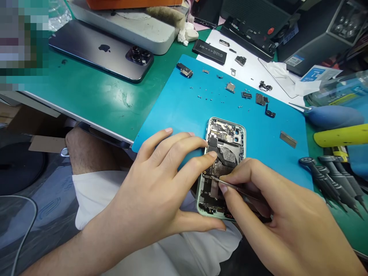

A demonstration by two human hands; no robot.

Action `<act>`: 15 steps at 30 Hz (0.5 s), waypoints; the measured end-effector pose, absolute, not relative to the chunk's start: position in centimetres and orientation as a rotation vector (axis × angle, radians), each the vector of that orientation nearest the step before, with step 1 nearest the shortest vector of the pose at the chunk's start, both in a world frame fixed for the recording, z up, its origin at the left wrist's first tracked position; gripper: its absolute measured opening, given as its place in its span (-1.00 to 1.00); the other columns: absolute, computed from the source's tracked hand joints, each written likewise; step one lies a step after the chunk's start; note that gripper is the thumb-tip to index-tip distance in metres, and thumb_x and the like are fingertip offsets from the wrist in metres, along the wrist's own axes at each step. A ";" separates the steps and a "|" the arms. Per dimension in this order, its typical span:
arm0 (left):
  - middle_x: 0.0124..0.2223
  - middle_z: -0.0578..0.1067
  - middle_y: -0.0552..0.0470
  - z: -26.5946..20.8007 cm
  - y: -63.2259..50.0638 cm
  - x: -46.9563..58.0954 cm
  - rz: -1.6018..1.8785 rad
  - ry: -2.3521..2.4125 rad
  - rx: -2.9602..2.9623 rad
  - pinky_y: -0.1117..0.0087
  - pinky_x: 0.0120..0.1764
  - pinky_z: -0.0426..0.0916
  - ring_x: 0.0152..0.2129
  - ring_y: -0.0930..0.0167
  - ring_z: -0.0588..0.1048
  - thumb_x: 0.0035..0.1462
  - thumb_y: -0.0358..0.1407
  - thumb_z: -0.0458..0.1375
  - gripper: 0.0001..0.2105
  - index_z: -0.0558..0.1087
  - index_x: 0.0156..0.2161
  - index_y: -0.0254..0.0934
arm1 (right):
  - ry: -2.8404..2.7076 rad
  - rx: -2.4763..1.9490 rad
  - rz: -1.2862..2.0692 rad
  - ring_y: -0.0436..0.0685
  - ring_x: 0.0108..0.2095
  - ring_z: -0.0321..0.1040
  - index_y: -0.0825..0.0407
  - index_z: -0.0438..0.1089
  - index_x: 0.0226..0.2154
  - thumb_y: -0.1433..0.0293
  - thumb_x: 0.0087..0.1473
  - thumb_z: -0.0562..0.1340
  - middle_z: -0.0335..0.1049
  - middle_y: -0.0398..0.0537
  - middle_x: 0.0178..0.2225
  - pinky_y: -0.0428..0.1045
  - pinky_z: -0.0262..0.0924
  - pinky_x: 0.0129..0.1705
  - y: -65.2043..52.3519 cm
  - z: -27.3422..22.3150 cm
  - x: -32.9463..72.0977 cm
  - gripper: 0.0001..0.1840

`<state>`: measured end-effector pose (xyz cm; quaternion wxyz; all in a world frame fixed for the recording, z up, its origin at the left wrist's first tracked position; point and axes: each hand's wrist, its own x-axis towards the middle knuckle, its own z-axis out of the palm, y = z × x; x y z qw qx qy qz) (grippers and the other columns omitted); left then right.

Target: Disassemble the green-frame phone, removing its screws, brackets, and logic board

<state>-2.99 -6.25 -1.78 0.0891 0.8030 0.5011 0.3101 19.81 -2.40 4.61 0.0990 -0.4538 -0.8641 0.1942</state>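
An opened phone with a pale green frame lies at the near edge of the blue mat, its inner boards and dark flex cable exposed. My left hand grips it from the left, fingertips on the left side and thumb along the bottom end. Between the thumb and fingers of my right hand is a thin metal tool, possibly tweezers. Its tip touches the inside of the phone near the left edge, below the cable. My right palm hides the rest of the tool and the phone's lower right side.
The blue mat carries several tiny screws and small phone parts. A black battery lies behind. At the right are grey screwdrivers, a yellow cylinder and a blue air blower. A dark phone lies far left.
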 end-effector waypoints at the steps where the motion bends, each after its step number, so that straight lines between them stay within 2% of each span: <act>1: 0.38 0.57 -0.22 -1.8 -6.3 -3.0 0.924 1.492 2.388 0.09 0.63 -0.03 0.45 0.16 0.41 0.44 0.27 0.32 -0.29 0.49 0.37 -0.27 | -2.558 -1.343 0.570 -0.01 -0.52 0.43 -0.15 0.32 -0.19 0.39 0.47 0.19 0.51 -0.30 -0.38 -0.04 0.20 -0.53 -2.4 4.6 19.8 -0.87; 15: 0.38 0.57 -0.21 -1.9 -6.3 -3.0 0.946 1.494 2.366 0.09 0.63 -0.02 0.45 0.20 0.41 0.37 0.31 0.36 -0.23 0.50 0.36 -0.28 | -2.573 -1.316 0.513 -0.07 -0.57 0.45 -0.15 0.34 -0.18 0.38 0.43 0.22 0.50 -0.35 -0.42 -0.12 0.21 -0.53 -2.1 4.5 19.8 -0.90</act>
